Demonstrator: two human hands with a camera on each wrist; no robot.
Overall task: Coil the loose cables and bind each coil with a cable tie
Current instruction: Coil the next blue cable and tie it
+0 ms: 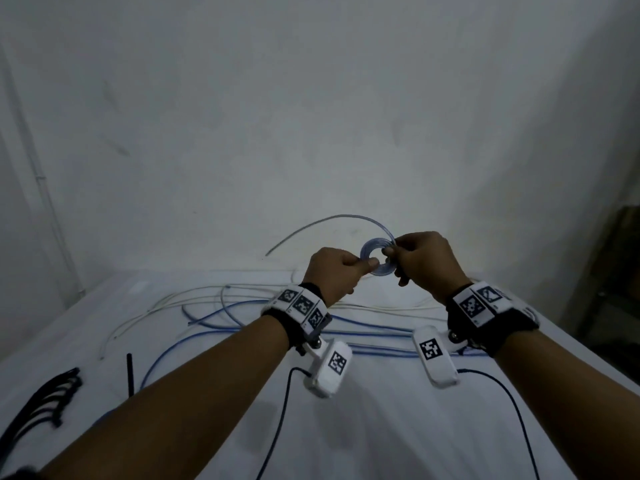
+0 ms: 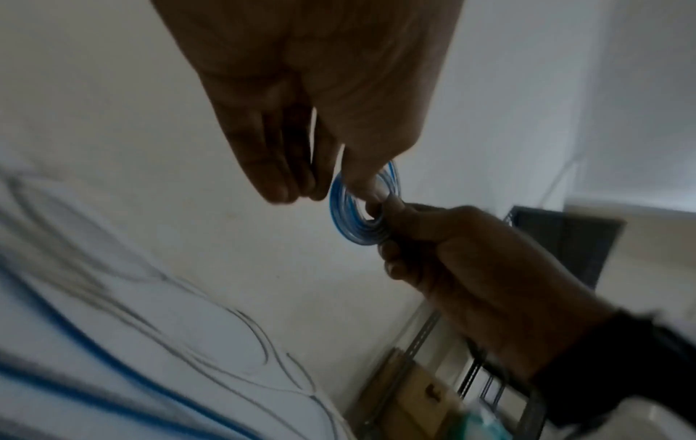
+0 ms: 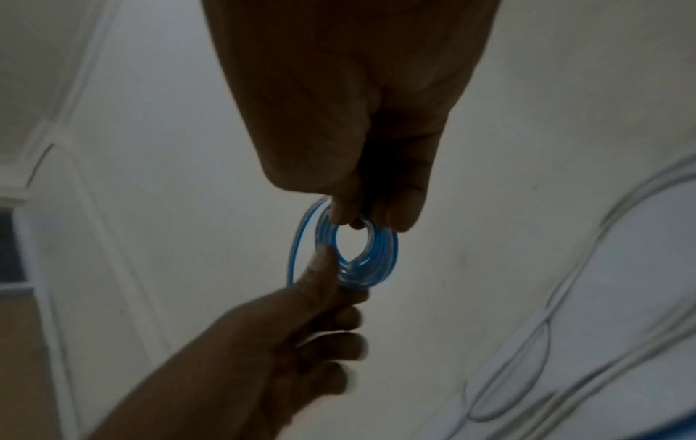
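A small tight coil of blue cable (image 1: 376,258) (image 2: 356,214) (image 3: 357,259) is held up in the air between both hands, above the far part of the table. My left hand (image 1: 341,271) (image 2: 339,184) pinches its left side with thumb and fingers. My right hand (image 1: 412,254) (image 3: 361,214) pinches its right side. A loose tail of the same cable (image 1: 311,228) arcs up and left from the coil. Black cable ties (image 1: 41,396) lie at the table's near left.
Loose blue cables (image 1: 367,329) and white cables (image 1: 166,303) sprawl across the white table (image 1: 381,427). A single black tie (image 1: 130,374) lies left of my left forearm. A white wall (image 1: 311,116) rises behind the table. A dark shelf (image 1: 616,271) stands at the right.
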